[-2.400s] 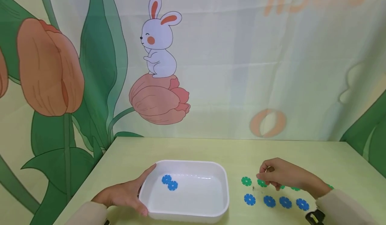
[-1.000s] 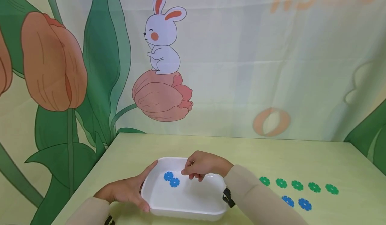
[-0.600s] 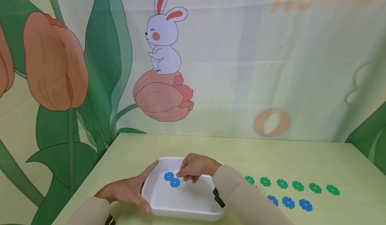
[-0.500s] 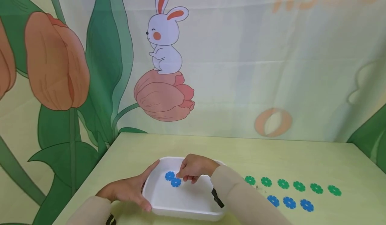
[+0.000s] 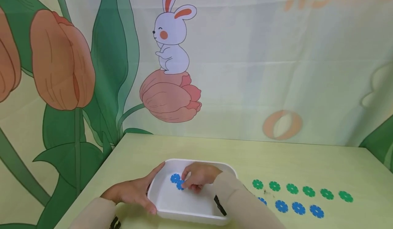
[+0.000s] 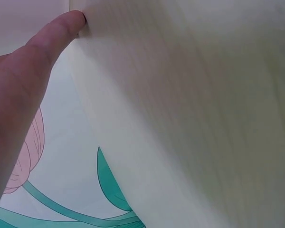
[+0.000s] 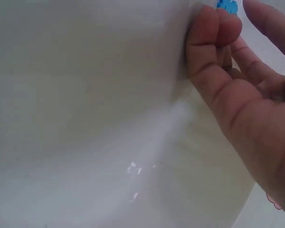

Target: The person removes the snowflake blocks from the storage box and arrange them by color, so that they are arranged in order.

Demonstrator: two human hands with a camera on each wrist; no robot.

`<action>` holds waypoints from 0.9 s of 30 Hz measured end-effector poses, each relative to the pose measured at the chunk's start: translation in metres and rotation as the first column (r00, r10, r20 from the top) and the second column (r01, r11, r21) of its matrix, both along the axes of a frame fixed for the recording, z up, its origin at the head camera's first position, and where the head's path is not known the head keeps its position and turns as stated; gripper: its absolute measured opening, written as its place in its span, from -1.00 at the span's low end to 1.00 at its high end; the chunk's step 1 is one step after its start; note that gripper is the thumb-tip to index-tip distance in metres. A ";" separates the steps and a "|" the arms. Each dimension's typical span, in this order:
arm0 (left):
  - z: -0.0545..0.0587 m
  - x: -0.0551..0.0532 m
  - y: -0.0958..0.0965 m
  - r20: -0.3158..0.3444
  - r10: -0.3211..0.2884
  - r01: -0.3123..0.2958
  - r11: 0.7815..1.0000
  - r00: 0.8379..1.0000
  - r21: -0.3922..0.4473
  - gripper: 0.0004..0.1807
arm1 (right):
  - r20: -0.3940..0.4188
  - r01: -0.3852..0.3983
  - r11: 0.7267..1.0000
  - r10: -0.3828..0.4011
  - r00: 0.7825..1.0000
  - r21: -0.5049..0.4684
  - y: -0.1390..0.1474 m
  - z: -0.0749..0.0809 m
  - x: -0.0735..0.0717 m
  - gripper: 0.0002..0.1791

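Observation:
A white plastic tray (image 5: 190, 201) stands on the table with two blue flower-shaped discs lying partly overlapped inside it. My left hand (image 5: 132, 192) holds the tray's left end, thumb at the front corner and fingers at the back one. In the left wrist view one finger (image 6: 38, 52) is at the edge of a pale surface. My right hand (image 5: 199, 177) is inside the tray, thumb and forefinger parted at the right edge of the lower blue disc (image 5: 179, 185). The upper blue disc (image 5: 175, 178) lies just left of it. In the right wrist view fingertips hide part of a blue disc (image 7: 228, 5).
Right of the tray, a row of several green flower discs (image 5: 292, 189) lies behind a row of several blue discs (image 5: 298, 208), one partly covered by the right sleeve (image 5: 245, 201). A printed curtain (image 5: 239, 68) hangs behind the table (image 5: 239, 150).
My right hand has come from the green row into the tray, and its thumb and forefinger have now parted beside the lower disc. The left hand keeps its hold; the head view has shifted slightly.

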State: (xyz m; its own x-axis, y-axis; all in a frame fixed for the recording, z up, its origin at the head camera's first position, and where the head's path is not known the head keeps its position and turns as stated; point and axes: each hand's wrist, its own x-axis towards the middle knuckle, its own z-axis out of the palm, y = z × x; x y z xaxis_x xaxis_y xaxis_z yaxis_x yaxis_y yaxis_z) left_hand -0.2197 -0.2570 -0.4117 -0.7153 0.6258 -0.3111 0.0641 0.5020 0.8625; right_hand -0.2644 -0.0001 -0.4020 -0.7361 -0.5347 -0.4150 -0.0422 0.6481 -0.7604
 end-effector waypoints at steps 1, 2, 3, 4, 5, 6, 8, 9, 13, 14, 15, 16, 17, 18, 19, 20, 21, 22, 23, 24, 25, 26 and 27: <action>0.001 0.000 0.000 -0.002 -0.002 0.002 1.000 1.000 0.001 0.49 | -0.010 -0.003 1.000 0.003 1.000 0.002 0.000 0.000 0.001 -0.81; 0.001 0.000 0.000 -0.005 -0.004 0.004 1.000 1.000 -0.001 0.49 | -0.020 -0.004 1.000 0.004 1.000 0.007 0.000 0.001 0.002 -0.81; 0.001 0.000 -0.001 -0.008 -0.007 0.007 1.000 1.000 0.001 0.49 | -0.028 -0.006 1.000 0.006 1.000 0.009 0.000 0.001 0.002 -0.80; 0.001 -0.001 -0.001 -0.008 -0.008 0.008 1.000 1.000 0.004 0.49 | -0.037 -0.007 1.000 0.008 0.999 0.013 -0.001 0.002 0.003 -0.80; 0.002 -0.001 -0.002 -0.009 -0.007 0.007 1.000 1.000 0.006 0.49 | -0.051 -0.007 1.000 0.008 0.999 0.020 -0.001 0.002 0.004 -0.80; 0.002 -0.001 -0.002 -0.010 -0.007 0.007 1.000 1.000 0.006 0.48 | -0.067 -0.007 1.000 0.009 0.998 0.027 -0.002 0.002 0.005 -0.80; 0.002 0.000 -0.003 -0.008 -0.004 0.004 1.000 1.000 0.002 0.48 | -0.103 -0.003 0.998 0.008 0.995 0.056 -0.005 0.001 0.007 -0.78; 0.002 0.000 -0.003 -0.007 -0.003 0.003 1.000 1.000 0.001 0.48 | -0.123 0.004 0.997 0.006 0.992 0.075 -0.006 0.001 0.007 -0.77; 0.001 0.001 -0.003 -0.004 -0.004 0.004 1.000 1.000 0.006 0.50 | -0.189 0.037 0.988 -0.007 0.982 0.152 -0.012 -0.003 0.010 -0.73; 0.001 0.001 -0.003 -0.006 -0.005 0.005 1.000 1.000 0.007 0.50 | -0.202 0.043 0.985 -0.008 0.979 0.169 -0.014 -0.003 0.010 -0.72; 0.001 0.001 -0.003 -0.006 -0.007 0.007 1.000 1.000 0.010 0.50 | -0.214 0.049 0.983 -0.010 0.977 0.179 -0.015 -0.004 0.011 -0.72; 0.001 0.001 -0.003 -0.006 -0.008 0.008 1.000 1.000 0.013 0.50 | -0.226 0.051 0.981 -0.007 0.974 0.188 -0.016 -0.004 0.011 -0.72; 0.001 0.001 -0.002 -0.006 -0.009 0.009 1.000 1.000 0.014 0.50 | -0.236 0.051 0.979 -0.003 0.972 0.197 -0.016 -0.004 0.012 -0.72; 0.001 0.001 -0.002 -0.007 -0.011 0.011 1.000 1.000 0.015 0.50 | -0.245 0.050 0.978 0.002 0.970 0.204 -0.017 -0.004 0.012 -0.72; 0.001 0.001 -0.002 -0.007 -0.011 0.011 1.000 1.000 0.015 0.50 | -0.252 0.048 0.976 0.008 0.968 0.213 -0.017 -0.004 0.012 -0.72; 0.001 0.001 -0.002 -0.006 -0.011 0.011 1.000 1.000 0.016 0.50 | -0.257 0.048 0.975 0.010 0.966 0.218 -0.017 -0.004 0.012 -0.72; 0.001 0.001 -0.001 -0.004 -0.010 0.010 1.000 1.000 0.019 0.50 | -0.260 0.047 0.974 0.013 0.965 0.223 -0.017 -0.004 0.012 -0.72; 0.001 0.001 -0.001 -0.001 -0.009 0.009 1.000 1.000 0.020 0.50 | -0.261 0.045 0.973 0.017 0.965 0.228 -0.016 -0.004 0.012 -0.72; 0.001 0.001 0.000 0.001 -0.007 0.007 1.000 1.000 0.020 0.50 | -0.264 0.040 0.972 0.023 0.964 0.233 -0.015 -0.004 0.012 -0.72; 0.000 0.001 0.000 0.002 -0.005 0.005 1.000 1.000 0.021 0.50 | -0.266 0.033 0.972 0.031 0.964 0.233 -0.014 -0.004 0.012 -0.71; 0.000 0.001 0.000 0.003 -0.004 0.003 1.000 1.000 0.023 0.50 | -0.264 0.028 0.973 0.035 0.964 0.231 -0.013 -0.004 0.011 -0.71; 0.000 0.001 0.000 0.004 -0.003 0.003 1.000 1.000 0.023 0.50 | -0.261 0.021 0.974 0.041 0.964 0.227 -0.012 -0.005 0.011 -0.71; 0.000 0.001 0.001 0.002 -0.002 0.002 1.000 1.000 0.022 0.51 | -0.258 0.013 0.975 0.046 0.965 0.223 -0.011 -0.005 0.010 -0.71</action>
State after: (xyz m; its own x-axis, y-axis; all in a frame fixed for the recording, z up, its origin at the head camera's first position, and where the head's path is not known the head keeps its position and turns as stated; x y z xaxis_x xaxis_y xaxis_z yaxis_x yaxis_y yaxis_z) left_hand -0.2190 -0.2565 -0.4121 -0.7132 0.6340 -0.2989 0.0629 0.4826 0.8736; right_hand -0.2544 -0.0111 -0.4069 -0.8260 -0.4642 -0.3198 -0.2309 0.7961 -0.5593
